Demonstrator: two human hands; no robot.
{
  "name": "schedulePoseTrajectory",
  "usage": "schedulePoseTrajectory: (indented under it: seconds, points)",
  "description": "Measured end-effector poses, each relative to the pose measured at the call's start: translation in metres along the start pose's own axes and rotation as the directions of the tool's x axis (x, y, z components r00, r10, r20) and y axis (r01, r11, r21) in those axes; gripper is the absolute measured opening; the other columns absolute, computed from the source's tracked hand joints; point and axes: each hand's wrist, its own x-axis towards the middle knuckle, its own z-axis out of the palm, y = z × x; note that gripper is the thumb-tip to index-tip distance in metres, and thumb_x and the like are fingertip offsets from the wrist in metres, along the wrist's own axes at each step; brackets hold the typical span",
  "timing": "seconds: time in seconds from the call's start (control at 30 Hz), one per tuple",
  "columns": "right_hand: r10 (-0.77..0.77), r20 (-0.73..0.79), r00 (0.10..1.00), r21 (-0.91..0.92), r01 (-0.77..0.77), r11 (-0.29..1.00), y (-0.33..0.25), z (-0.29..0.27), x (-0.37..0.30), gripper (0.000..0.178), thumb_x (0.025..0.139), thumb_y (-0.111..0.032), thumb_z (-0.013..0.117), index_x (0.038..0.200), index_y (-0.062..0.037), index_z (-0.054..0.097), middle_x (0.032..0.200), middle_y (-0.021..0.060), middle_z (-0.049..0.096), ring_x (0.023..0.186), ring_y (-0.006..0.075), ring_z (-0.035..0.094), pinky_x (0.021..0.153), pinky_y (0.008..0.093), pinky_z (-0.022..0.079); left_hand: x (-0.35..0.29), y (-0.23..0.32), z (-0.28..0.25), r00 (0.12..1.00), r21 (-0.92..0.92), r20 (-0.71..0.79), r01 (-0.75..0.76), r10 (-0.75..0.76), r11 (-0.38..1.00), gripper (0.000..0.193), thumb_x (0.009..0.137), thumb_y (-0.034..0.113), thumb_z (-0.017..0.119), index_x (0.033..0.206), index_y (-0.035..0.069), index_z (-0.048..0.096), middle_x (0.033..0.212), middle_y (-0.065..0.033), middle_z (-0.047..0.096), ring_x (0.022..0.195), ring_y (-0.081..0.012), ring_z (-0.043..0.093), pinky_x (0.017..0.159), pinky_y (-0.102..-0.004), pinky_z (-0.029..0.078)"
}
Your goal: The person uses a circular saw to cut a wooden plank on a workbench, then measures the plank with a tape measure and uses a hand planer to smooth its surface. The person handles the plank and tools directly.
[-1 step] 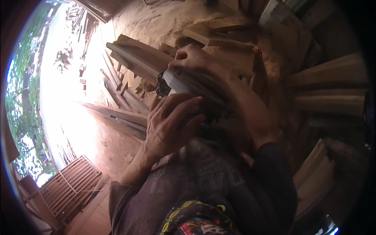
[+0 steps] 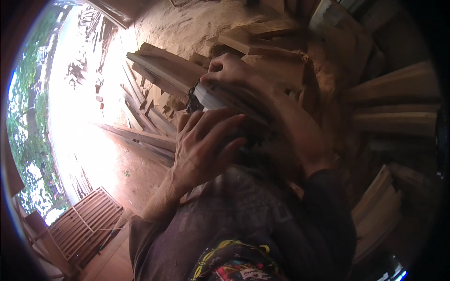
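Dusty floor (image 2: pixel 140 173), pale brown, scraps about; dim inside, strong glare on L side. Nearest: person's dark shirt (image 2: pixel 243 210), yellow/red patterned patch low down. L hand (image 2: pixel 201 145) next, back up, fingers loosely bent & a bit spread; can't tell if it touches the pale piece. Pale piece (image 2: pixel 209 97), long & smooth, lies btwn the hands, running diag. R hand (image 2: pixel 232 70) at its far end, fingers curled in; pinch hidden, can't tell. Small dark part (image 2: pixel 193 98) just beside pale piece, kind unclear. Stacked boards (image 2: pixel 393 122) off to R, in shadow. Beyond hands: planks (image 2: pixel 164 68) overlapping, then sawdust (image 2: pixel 178 25). Lower L: slatted frame (image 2: pixel 86 222), reddish. Far bg L: blown-out ground (image 2: pixel 70 117), then greenery (image 2: pixel 28 117).
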Motion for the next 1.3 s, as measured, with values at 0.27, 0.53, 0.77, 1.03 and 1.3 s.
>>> schedulePoseTrajectory:
  seconds: [0.27, 0.53, 0.77, 1.03, 1.3]
  points:
    - [-0.161, -0.001, 0.987, -0.169, 0.158, 0.973, 0.024, 0.004, 0.022, 0.047, 0.087, -0.048, 0.092, 0.096, -0.0028, 0.082, 0.088, 0.0131, 0.079, 0.079, 0.0186, 0.071, 0.075, 0.0387, 0.056, 0.05, -0.019, 0.067, 0.616, 0.206, 0.715, -0.638, 0.332, 0.742, 0.045, 0.096, 0.022, 0.07, 0.138, 0.008, 0.071, 0.138, -0.0079, 0.069, 0.132, -0.0248, 0.063, 0.115, -0.0452, 0.042]
    - [-0.039, 0.013, 0.999, -0.09, 0.04, 0.995, 0.0, -0.002, 0.007, 0.048, 0.088, -0.048, 0.092, 0.099, -0.0023, 0.082, 0.091, 0.0112, 0.08, 0.086, 0.017, 0.073, 0.081, 0.0375, 0.057, 0.079, -0.026, 0.093, 0.393, -0.099, 0.82, -0.617, 0.415, 0.78, 0.043, 0.092, 0.02, 0.072, 0.133, 0.006, 0.073, 0.131, -0.0135, 0.073, 0.125, -0.031, 0.068, 0.108, -0.0464, 0.05]
    - [-0.044, -0.51, 0.859, 0.211, 0.175, 0.962, 0.066, -0.017, -0.076, 0.028, 0.1, -0.031, 0.08, 0.105, -0.0035, 0.079, 0.097, 0.0047, 0.078, 0.09, 0.0104, 0.069, 0.083, 0.0306, 0.055, 0.092, -0.02, 0.13, 0.222, -0.137, 0.89, -0.702, 0.398, 0.699, 0.041, 0.089, 0.018, 0.073, 0.128, 0.004, 0.076, 0.126, -0.0183, 0.076, 0.12, -0.0364, 0.072, 0.102, -0.0475, 0.057]
    - [0.481, -0.596, 0.643, 0.218, -0.448, 0.867, 0.055, 0.006, -0.257, 0.036, 0.101, -0.027, 0.078, 0.127, -0.0036, 0.069, 0.118, 0.0067, 0.072, 0.099, 0.0147, 0.07, 0.086, 0.0331, 0.06, 0.091, -0.011, 0.12, 0.332, -0.147, 0.826, -0.654, 0.456, 0.742, 0.061, 0.078, 0.027, 0.082, 0.134, 0.004, 0.072, 0.129, -0.021, 0.074, 0.123, -0.0371, 0.07, 0.108, -0.0468, 0.054]
    - [0.284, -0.653, 0.703, 0.092, -0.298, 0.95, 0.063, 0.049, -0.293, 0.038, 0.101, -0.03, 0.077, 0.127, -0.0034, 0.069, 0.118, 0.0082, 0.072, 0.099, 0.0168, 0.071, 0.086, 0.0345, 0.06, 0.099, -0.042, 0.193, 0.207, -0.19, 0.904, -0.589, 0.374, 0.785, 0.079, 0.075, 0.026, 0.095, 0.145, 0.001, 0.067, 0.142, -0.0197, 0.07, 0.128, -0.0328, 0.068, 0.11, -0.043, 0.053]
